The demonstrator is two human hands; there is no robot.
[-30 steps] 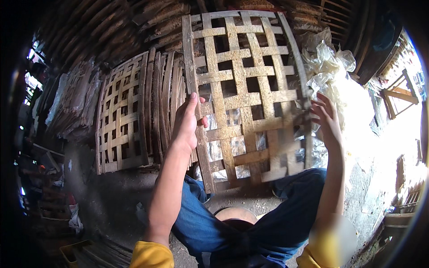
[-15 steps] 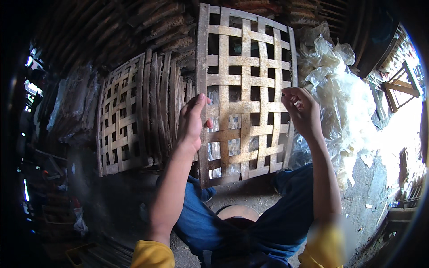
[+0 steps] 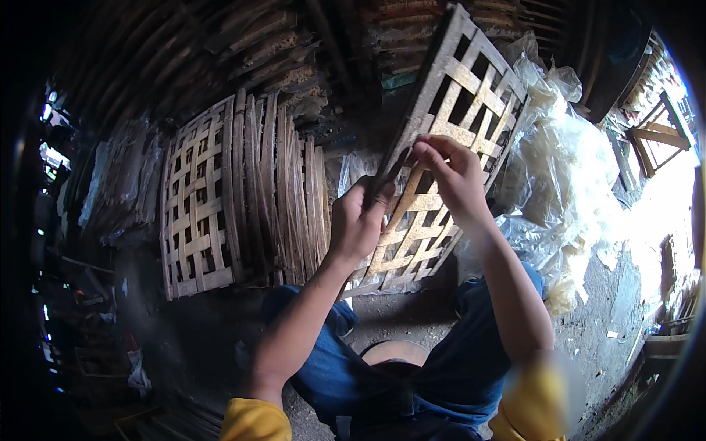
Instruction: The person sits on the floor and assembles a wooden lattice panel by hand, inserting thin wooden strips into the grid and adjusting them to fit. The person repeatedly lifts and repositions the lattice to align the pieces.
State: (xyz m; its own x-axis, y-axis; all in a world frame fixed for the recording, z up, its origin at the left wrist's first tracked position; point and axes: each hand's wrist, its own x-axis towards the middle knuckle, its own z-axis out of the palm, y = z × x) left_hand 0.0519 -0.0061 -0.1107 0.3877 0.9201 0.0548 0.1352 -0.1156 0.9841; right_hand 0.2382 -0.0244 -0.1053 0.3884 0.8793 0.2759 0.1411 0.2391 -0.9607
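A rectangular woven bamboo rack (image 3: 421, 201) stands tilted in front of me, its top leaning right and one long side bar turned toward me. My left hand (image 3: 356, 223) is closed round the lower half of that side bar. My right hand (image 3: 457, 178) is in front of the weave, thumb and forefinger pinched together against the same bar, higher than the left hand. Whatever is between those fingertips is too small to make out.
Several similar bamboo racks (image 3: 197, 213) stand stacked upright at the left. Crumpled clear plastic sheets (image 3: 562, 169) are heaped at the right. Between my knees is a round brown seat (image 3: 395, 352). A wooden frame (image 3: 660, 136) stands at the far right.
The rack has turned and tilted to the right, from facing me to angled. My right hand has crossed from its right edge to its left bar; my left hand has moved right with it.
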